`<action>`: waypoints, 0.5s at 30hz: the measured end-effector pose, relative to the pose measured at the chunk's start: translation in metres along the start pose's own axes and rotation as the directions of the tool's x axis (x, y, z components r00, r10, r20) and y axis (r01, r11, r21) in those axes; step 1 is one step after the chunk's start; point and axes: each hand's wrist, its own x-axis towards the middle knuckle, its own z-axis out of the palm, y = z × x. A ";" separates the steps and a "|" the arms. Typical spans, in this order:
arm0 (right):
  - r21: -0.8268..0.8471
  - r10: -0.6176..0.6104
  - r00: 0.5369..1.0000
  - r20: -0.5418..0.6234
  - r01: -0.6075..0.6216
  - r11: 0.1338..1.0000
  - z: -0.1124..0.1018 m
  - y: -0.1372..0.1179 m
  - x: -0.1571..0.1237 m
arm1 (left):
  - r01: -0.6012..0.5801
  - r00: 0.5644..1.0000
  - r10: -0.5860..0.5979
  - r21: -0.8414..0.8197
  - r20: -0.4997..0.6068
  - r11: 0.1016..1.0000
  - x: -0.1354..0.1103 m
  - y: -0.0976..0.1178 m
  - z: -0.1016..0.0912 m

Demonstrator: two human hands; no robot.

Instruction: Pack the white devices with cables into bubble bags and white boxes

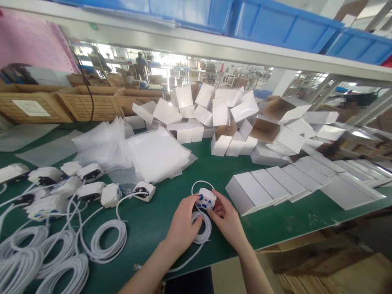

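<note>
Both my hands meet over the green table near its front edge. My left hand (183, 222) curls round a coiled white cable (204, 231) and touches a small white block with blue marks (206, 198). My right hand (227, 220) grips the same white block from the right side, fingers closed on it. A loop of the cable rises behind the block.
Several more white blocks with coiled cables (101, 241) lie at the left. A stack of bubble-wrap bags (153, 153) sits behind them. Flat white cartons (275, 183) lie in a row at the right, with a heap of folded white boxes (226, 114) behind. Cardboard trays (85, 102) stand far left.
</note>
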 end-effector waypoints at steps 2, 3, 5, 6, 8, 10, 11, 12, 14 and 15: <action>0.069 0.023 1.000 0.009 -0.023 0.997 0.008 0.004 0.003 | -0.003 1.000 0.003 -0.021 -0.015 1.000 0.008 0.000 -0.005; 0.103 0.035 0.999 0.017 -0.037 0.994 0.011 0.005 0.004 | -0.013 1.000 0.012 -0.030 -0.017 0.999 0.013 0.000 -0.008; 0.158 0.055 0.998 0.027 -0.058 0.986 0.017 0.004 0.004 | -0.046 0.999 0.046 -0.046 -0.013 0.998 0.021 0.002 -0.011; 0.181 0.063 0.998 0.027 -0.067 0.981 0.019 0.004 0.004 | -0.069 0.998 0.068 -0.052 -0.007 0.996 0.025 0.002 -0.012; 0.223 0.077 0.997 0.017 -0.079 0.972 0.021 0.004 0.003 | -0.113 0.993 0.113 -0.063 0.011 0.992 0.029 0.002 -0.013; 0.262 0.090 0.996 0.003 -0.088 0.961 0.021 0.005 0.001 | -0.146 0.989 0.148 -0.075 0.028 0.986 0.030 0.000 -0.012; 0.281 0.096 0.995 -0.001 -0.092 0.955 0.022 0.006 0.000 | -0.157 0.986 0.160 -0.080 0.033 0.984 0.030 0.000 -0.012; 0.299 0.101 0.995 -0.004 -0.095 0.949 0.022 0.006 0.000 | -0.166 0.985 0.169 -0.085 0.036 0.982 0.029 -0.001 -0.011; 0.331 0.105 0.994 -0.007 -0.097 0.939 0.023 0.007 -0.003 | -0.182 0.982 0.186 -0.092 0.037 0.979 0.028 -0.001 -0.010; 0.344 0.103 0.995 -0.006 -0.095 0.934 0.024 0.006 -0.004 | -0.193 0.980 0.196 -0.093 0.034 0.977 0.028 -0.001 -0.010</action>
